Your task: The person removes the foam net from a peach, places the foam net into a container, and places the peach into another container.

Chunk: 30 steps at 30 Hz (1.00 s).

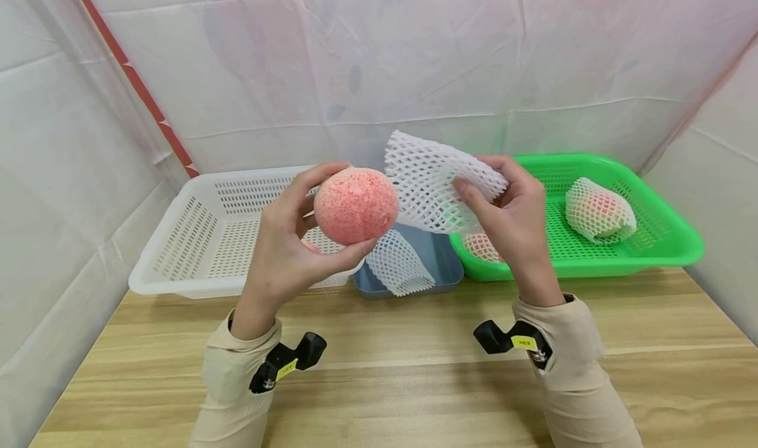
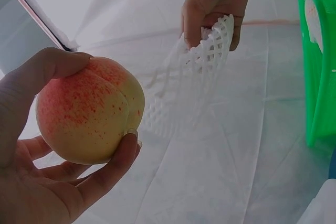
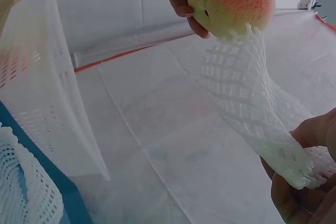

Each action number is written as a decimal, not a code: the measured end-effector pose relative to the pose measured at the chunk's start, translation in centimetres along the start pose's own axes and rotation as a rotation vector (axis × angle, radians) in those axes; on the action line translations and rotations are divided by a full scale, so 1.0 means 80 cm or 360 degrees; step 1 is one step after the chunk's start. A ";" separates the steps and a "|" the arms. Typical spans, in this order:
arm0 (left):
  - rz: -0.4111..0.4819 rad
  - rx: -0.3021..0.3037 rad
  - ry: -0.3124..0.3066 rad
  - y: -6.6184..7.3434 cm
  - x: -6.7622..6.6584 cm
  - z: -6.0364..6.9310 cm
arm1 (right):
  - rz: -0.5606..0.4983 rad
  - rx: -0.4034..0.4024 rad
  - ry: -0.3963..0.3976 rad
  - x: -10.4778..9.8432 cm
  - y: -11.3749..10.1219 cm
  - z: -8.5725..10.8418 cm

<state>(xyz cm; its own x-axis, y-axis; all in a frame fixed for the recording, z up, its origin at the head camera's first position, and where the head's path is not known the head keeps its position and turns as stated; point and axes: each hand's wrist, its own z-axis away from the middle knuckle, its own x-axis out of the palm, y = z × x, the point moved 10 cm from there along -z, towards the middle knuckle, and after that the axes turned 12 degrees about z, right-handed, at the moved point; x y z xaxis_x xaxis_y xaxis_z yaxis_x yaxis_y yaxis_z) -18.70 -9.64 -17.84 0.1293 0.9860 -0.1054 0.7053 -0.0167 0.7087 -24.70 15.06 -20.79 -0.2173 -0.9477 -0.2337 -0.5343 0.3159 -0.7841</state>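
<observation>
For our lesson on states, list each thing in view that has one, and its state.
Raised peach: unwrapped, held by left hand
Raised foam net: empty, pinched by right hand
Lower foam net: empty, lying in blue tray
Rightmost peach: netted, in green basket
Green basket: holding netted peaches
White basket: upright, contents partly hidden
Blue tray: holding a net
</observation>
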 end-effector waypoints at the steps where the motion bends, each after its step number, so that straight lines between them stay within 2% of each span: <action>1: 0.0000 0.0001 -0.0001 0.000 0.000 0.000 | 0.0025 -0.0001 0.0003 0.000 0.001 0.000; 14: -0.0011 0.0008 -0.0014 0.000 0.001 0.001 | 0.0307 0.0033 0.0003 0.004 0.014 -0.001; 16: -0.0014 0.0004 -0.0019 -0.001 0.002 0.001 | 0.0413 -0.0002 0.0018 0.005 0.014 -0.001; 21: -0.0014 -0.0008 -0.0033 -0.003 0.003 0.001 | 0.0721 -0.0182 0.0044 0.011 0.007 -0.001; 30: -0.0011 -0.0018 -0.0045 -0.005 0.004 0.001 | 0.0905 -0.0336 0.0062 0.019 0.004 0.002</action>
<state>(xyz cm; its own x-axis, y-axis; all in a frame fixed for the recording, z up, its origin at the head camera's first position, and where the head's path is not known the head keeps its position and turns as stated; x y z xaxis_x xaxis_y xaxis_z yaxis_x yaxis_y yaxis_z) -18.85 -9.34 -18.19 0.1440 0.9810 -0.1297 0.6984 -0.0079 0.7157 -25.07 13.75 -21.51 -0.5440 -0.6265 -0.5581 -0.4751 0.7783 -0.4106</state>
